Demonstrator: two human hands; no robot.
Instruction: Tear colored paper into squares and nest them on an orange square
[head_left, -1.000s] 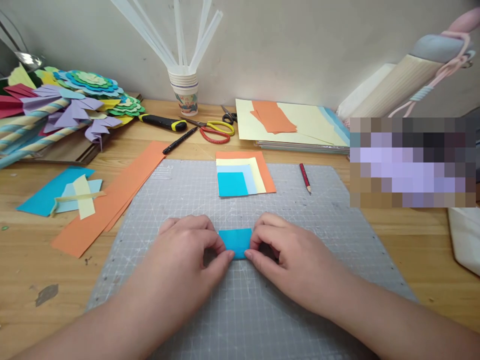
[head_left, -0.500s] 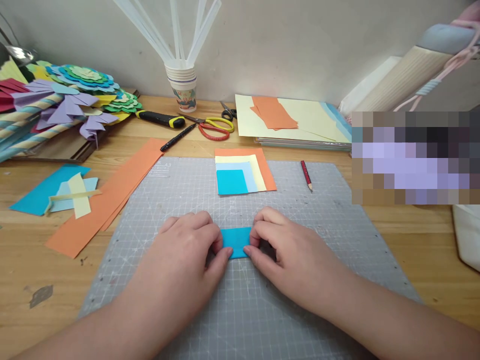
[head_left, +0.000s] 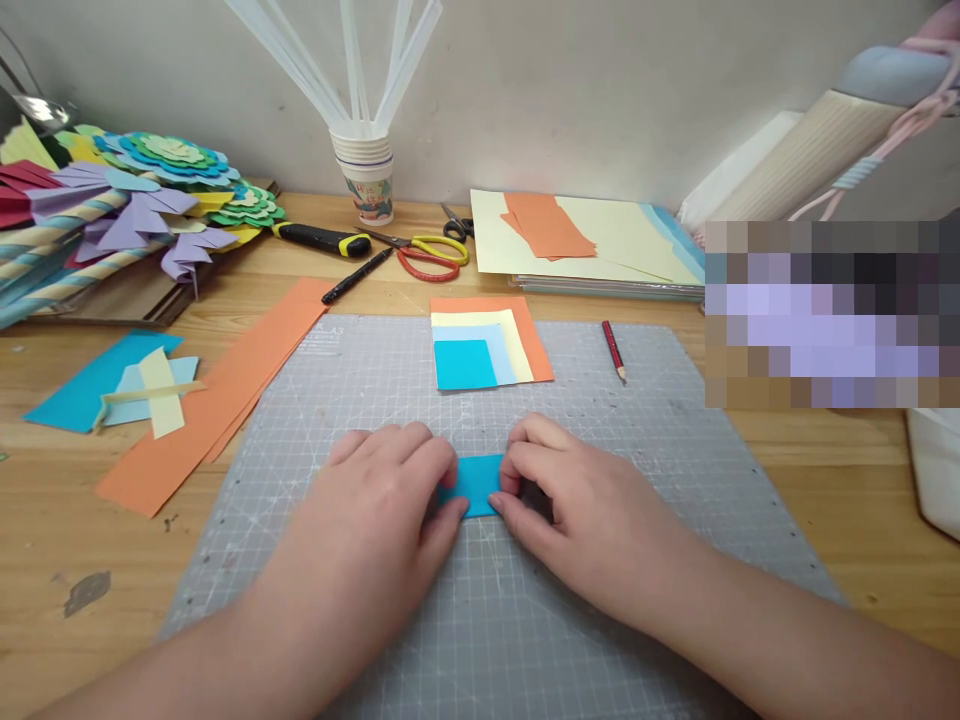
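A small folded piece of blue paper (head_left: 481,484) lies on the grey cutting mat (head_left: 480,620), between my two hands. My left hand (head_left: 394,500) grips its left end, thumb at the near edge and fingers curled over the top. At the right end, my right hand (head_left: 555,485) pinches the paper between thumb and bent fingers. Both ends of the paper are hidden by the fingers. Just beyond sits a stack of paper squares in orange (head_left: 536,345), pale yellow, light blue and bright blue, lined up near one corner.
A red pencil (head_left: 613,352) lies at the mat's right. Orange strips (head_left: 217,400) and paper scraps (head_left: 161,390) are at left. Behind are scissors (head_left: 431,257), a black pen (head_left: 357,276), a utility knife (head_left: 319,238), paper cups (head_left: 365,175), paper flowers (head_left: 165,160) and a paper pile (head_left: 622,240).
My left hand has slid slightly to the right along the blue paper, covering more of its left end. My right hand has hardly moved.
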